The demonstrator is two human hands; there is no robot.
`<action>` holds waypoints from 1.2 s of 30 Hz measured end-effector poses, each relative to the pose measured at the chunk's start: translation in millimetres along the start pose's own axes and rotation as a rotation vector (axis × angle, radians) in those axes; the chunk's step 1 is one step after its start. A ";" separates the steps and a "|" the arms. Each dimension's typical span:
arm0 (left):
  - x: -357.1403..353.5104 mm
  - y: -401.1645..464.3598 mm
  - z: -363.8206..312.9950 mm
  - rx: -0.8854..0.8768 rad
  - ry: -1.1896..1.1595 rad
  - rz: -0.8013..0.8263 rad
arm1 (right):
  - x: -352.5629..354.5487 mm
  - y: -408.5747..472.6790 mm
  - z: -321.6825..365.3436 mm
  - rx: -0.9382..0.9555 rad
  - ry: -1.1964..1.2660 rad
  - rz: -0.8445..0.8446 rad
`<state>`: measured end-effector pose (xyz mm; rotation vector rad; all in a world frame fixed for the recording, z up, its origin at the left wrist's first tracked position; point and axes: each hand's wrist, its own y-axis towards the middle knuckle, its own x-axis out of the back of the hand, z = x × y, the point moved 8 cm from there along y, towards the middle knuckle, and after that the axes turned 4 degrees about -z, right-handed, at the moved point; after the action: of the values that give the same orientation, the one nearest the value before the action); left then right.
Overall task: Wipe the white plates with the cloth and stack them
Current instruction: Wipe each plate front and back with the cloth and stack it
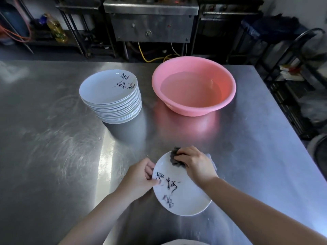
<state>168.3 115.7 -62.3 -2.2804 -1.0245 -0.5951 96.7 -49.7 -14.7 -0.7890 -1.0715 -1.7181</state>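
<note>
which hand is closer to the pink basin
Right. The right hand presses the cloth on the plate's far edge, straight in front of the pink basin. The left hand holds the plate's left rim, further left and nearer the person.

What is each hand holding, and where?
Left hand grips the plate by its left rim; right hand holds the cloth against the plate's far edge.
</note>
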 end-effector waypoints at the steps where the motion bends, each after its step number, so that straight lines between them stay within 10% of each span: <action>1: -1.3 0.2 0.0 0.008 0.032 0.022 | -2.9 -0.1 2.9 0.015 0.022 0.002; 16: -3.1 7.9 5.2 0.141 0.115 0.088 | -9.2 -4.6 -6.3 -0.004 0.002 -0.035; 22: 2.3 29.5 -23.9 0.054 0.133 -0.118 | -15.8 0.8 8.8 0.064 0.059 0.040; 29: -12.9 8.3 10.3 0.210 0.205 0.175 | 0.9 -7.3 -7.6 -0.014 -0.010 -0.040; 36: 3.8 34.4 -31.2 0.036 0.157 -0.145 | -20.1 1.5 -3.8 -0.074 0.113 0.097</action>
<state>192.2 78.5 -47.5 -2.1038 -1.1193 -0.7952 105.1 -45.9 -33.0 -0.7684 -0.8835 -1.7067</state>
